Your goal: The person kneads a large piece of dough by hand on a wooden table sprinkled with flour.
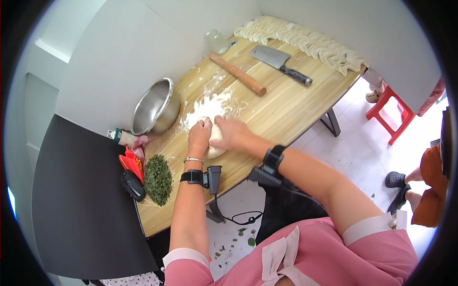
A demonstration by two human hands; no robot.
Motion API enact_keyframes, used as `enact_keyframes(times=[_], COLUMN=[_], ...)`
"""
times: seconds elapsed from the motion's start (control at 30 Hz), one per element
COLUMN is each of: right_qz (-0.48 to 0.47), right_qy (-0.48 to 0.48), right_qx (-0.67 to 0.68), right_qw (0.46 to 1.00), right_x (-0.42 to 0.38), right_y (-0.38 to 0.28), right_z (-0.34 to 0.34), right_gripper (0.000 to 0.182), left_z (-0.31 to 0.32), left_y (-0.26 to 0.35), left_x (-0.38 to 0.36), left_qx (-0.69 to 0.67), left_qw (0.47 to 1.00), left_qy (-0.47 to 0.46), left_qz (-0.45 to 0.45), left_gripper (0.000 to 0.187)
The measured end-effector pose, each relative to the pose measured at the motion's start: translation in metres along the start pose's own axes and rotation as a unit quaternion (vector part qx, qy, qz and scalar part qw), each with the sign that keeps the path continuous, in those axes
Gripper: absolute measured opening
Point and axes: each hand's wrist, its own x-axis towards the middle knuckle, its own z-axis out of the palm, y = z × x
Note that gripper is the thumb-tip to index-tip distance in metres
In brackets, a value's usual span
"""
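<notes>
A pale lump of dough lies on the wooden table near its front edge. My left hand presses on the dough's left side with its fingers curled. From the right, my right hand wraps around the same dough, its thumb lying across it. The undersides of both hands and part of the dough are hidden. Just beyond my hands, white flour is scattered over the wood.
A steel bowl stands left, near chopped greens. Farther back lie a rolling pin, a cleaver, a glass jar and rows of dumplings. A red stool and a person's legs are at right.
</notes>
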Motion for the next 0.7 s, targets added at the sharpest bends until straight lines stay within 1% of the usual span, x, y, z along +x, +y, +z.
enact_keyframes(times=[0.03, 0.1, 0.13, 0.17, 0.2, 0.23, 0.3, 0.33, 0.4, 0.43, 0.5, 0.53, 0.57, 0.6, 0.63, 0.7], right_qz=[-0.003, 0.035, 0.031, -0.011, -0.053, -0.054, -0.157, -0.154, -0.259, -0.254, -0.292, -0.289, -0.273, -0.255, -0.253, -0.188], right_qy=[0.007, 0.056, 0.06, 0.109, 0.158, 0.161, 0.163, 0.169, 0.124, 0.128, 0.153, 0.156, 0.055, -0.048, -0.048, -0.123], right_qx=[-0.004, -0.022, -0.022, -0.011, 0.0, 0.0, -0.026, -0.028, -0.048, -0.051, -0.036, -0.037, -0.053, -0.067, -0.065, -0.083], right_qw=[1.0, 0.998, 0.997, 0.994, 0.986, 0.985, 0.974, 0.973, 0.957, 0.957, 0.943, 0.944, 0.959, 0.963, 0.964, 0.971], right_x=[-0.012, -0.039, -0.05, -0.062, -0.072, -0.083, -0.098, -0.098, -0.1, -0.098, -0.084, -0.073, -0.063, -0.053, -0.045, -0.031], right_y=[-0.008, -0.027, -0.03, -0.03, -0.028, -0.024, -0.011, -0.003, 0.007, 0.006, 0.005, 0.006, 0.006, 0.005, 0.003, 0.0], right_z=[-0.002, 0.002, 0.009, 0.015, 0.021, 0.025, 0.026, 0.02, 0.006, -0.002, -0.018, -0.021, -0.023, -0.024, -0.026, -0.029], right_gripper=[0.063, 0.053, 0.053, 0.047, 0.042, 0.042, 0.04, 0.04, 0.043, 0.043, 0.049, 0.049, 0.052, 0.055, 0.055, 0.062], left_z=[-0.011, -0.031, -0.03, -0.029, -0.038, -0.04, -0.024, -0.014, 0.005, 0.005, 0.003, 0.002, 0.003, 0.004, 0.004, 0.006], left_y=[0.019, 0.051, 0.052, 0.05, 0.068, 0.078, 0.072, 0.069, 0.065, 0.063, 0.061, 0.062, 0.059, 0.053, 0.046, 0.034], left_x=[-0.003, -0.015, -0.02, -0.031, -0.048, -0.065, -0.092, -0.1, -0.11, -0.114, -0.114, -0.109, -0.104, -0.098, -0.091, -0.075], left_qx=[-0.001, -0.108, -0.224, -0.223, -0.182, -0.14, -0.07, -0.072, -0.146, -0.15, -0.145, -0.133, -0.133, -0.116, -0.098, -0.074], left_qw=[1.0, 0.99, 0.97, 0.971, 0.977, 0.978, 0.977, 0.977, 0.934, 0.935, 0.969, 0.971, 0.972, 0.979, 0.985, 0.988], left_qy=[0.006, -0.021, 0.042, 0.045, 0.094, 0.14, 0.202, 0.2, 0.321, 0.317, 0.2, 0.195, 0.191, 0.167, 0.142, 0.132], left_qz=[0.007, -0.094, -0.081, -0.078, -0.068, -0.057, -0.006, 0.001, 0.049, 0.053, 0.029, 0.024, 0.025, 0.018, 0.011, 0.021], left_gripper=[0.044, 0.044, 0.043, 0.043, 0.038, 0.034, 0.018, 0.018, 0.024, 0.024, 0.03, 0.032, 0.032, 0.031, 0.031, 0.03])
